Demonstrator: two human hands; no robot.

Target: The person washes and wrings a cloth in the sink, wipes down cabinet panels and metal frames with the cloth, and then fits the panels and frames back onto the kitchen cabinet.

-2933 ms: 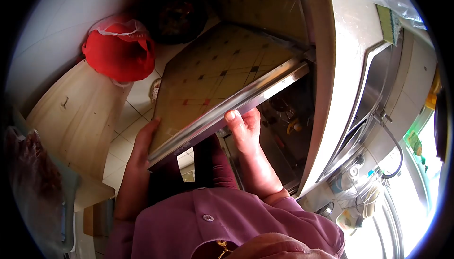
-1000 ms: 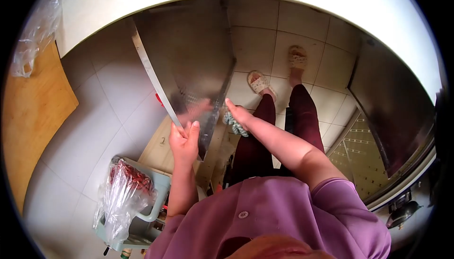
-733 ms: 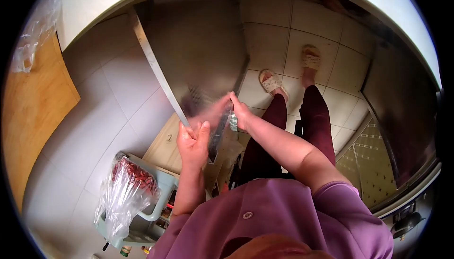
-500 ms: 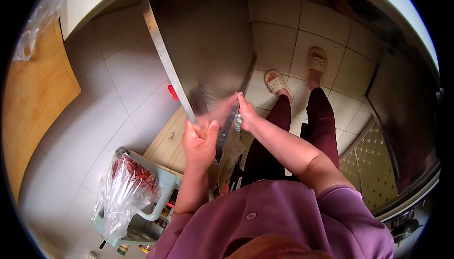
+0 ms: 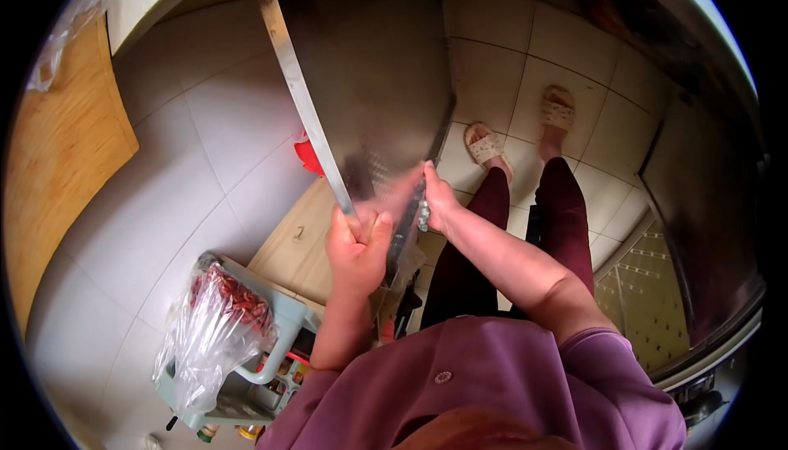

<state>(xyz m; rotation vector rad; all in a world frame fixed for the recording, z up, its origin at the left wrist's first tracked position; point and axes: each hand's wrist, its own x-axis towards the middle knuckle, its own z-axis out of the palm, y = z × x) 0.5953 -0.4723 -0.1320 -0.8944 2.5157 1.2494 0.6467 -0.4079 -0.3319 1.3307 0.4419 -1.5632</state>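
A large, shiny dark-grey metal panel [image 5: 377,64] with a bright folded rim stands out in front of me, faintly reflecting my hands. At its near left corner, my left hand [image 5: 359,253] is closed on the rim, thumb on the near side. My right hand [image 5: 441,197] grips the panel's right edge, a little farther out. Its fingertips are partly hidden at the edge, and a beaded bracelet [image 5: 423,216] hangs at the wrist.
To the left, a grey-green rack [image 5: 289,327] carries a clear plastic bag of dried red chillies [image 5: 234,302] beside a light wooden board [image 5: 287,241]. A red object [image 5: 309,154] shows past the panel's rim. Wood-coloured panelling [image 5: 66,171] stands far left; slippered feet [image 5: 488,144] are on the tiles.
The panel has shifted slightly to the right, with both hands still gripping it. More of the red object shows beside the rim. The whole view has moved a little too.
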